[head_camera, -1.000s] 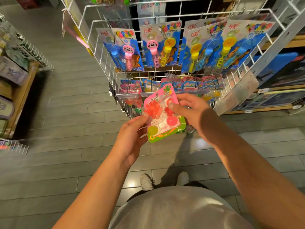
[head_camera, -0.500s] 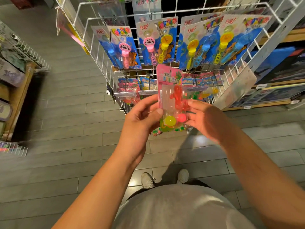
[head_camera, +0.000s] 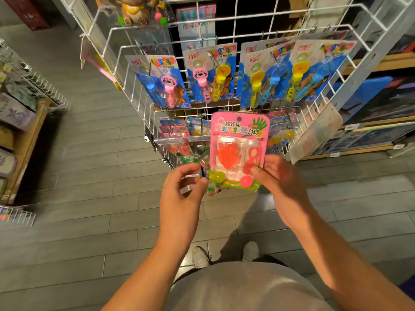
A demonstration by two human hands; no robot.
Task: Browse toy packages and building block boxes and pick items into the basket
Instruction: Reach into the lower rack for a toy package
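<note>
A pink toy package (head_camera: pixel 239 140) with an orange sticky hand and two bouncy balls stands upright in front of the wire display rack (head_camera: pixel 224 19). My right hand (head_camera: pixel 278 176) grips its lower right corner, thumb on the front. My left hand (head_camera: pixel 182 191) sits at its lower left edge, with thumb and fingers pinched on a small clear plastic packet (head_camera: pixel 190 178) that touches the pink card. Green bits of packaging (head_camera: pixel 213 189) show under the card. No shopping basket is in view.
Blue bubble-wand cards (head_camera: pixel 211 75) hang on the rack's upper row, and smaller toy packs (head_camera: pixel 177 140) fill the wire bin below. Shelves of boxes stand at the right (head_camera: pixel 381 104) and the left (head_camera: pixel 20 122). Grey tiled floor and my shoes (head_camera: pixel 202 257) lie below.
The pink package turned from tilted sideways to upright and facing me. My right hand shifted to its lower right corner; my left hand slid off its face to the lower left edge.
</note>
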